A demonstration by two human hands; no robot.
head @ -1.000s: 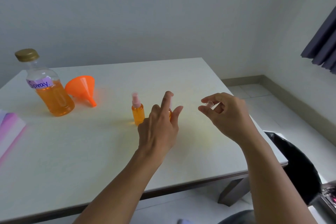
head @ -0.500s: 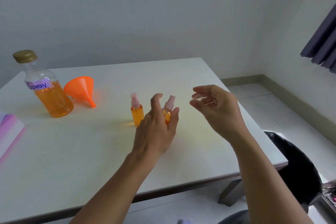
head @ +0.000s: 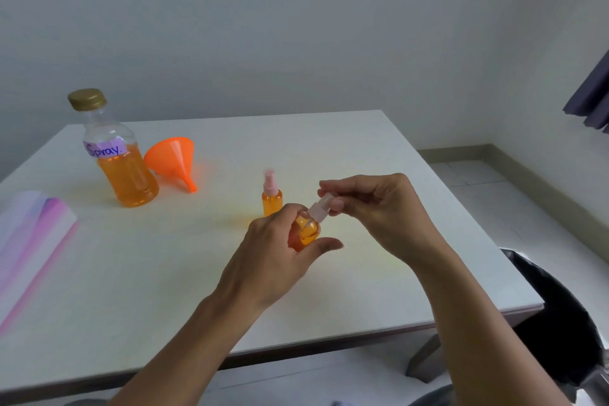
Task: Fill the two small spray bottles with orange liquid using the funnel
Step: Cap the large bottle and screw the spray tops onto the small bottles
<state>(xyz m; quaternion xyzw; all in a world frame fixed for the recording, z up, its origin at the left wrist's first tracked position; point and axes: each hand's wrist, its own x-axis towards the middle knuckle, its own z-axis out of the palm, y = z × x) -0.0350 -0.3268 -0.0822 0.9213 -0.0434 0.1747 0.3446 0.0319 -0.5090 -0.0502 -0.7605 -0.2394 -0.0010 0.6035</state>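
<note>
My left hand [head: 280, 257] grips a small spray bottle [head: 308, 230] full of orange liquid, lifted off the table and tilted to the right. My right hand [head: 379, 211] pinches a clear cap [head: 324, 204] over that bottle's pink spray head. A second small spray bottle [head: 272, 197], also holding orange liquid and with a pink spray head, stands upright on the table just behind. The orange funnel [head: 173, 160] lies on its side at the back left, next to a large bottle [head: 117, 155] with a gold lid, labelled "Spray", about half full of orange liquid.
The white table [head: 164, 267] has its right edge close to my right arm. A pink and white folded sheet [head: 29, 241] lies at the left edge. A black chair [head: 553, 313] stands below the table's right corner. A dark curtain [head: 593, 99] hangs at the far right.
My left hand has picked the near spray bottle up off the table and tilted it. My right hand has brought the clear cap over to its spray head.
</note>
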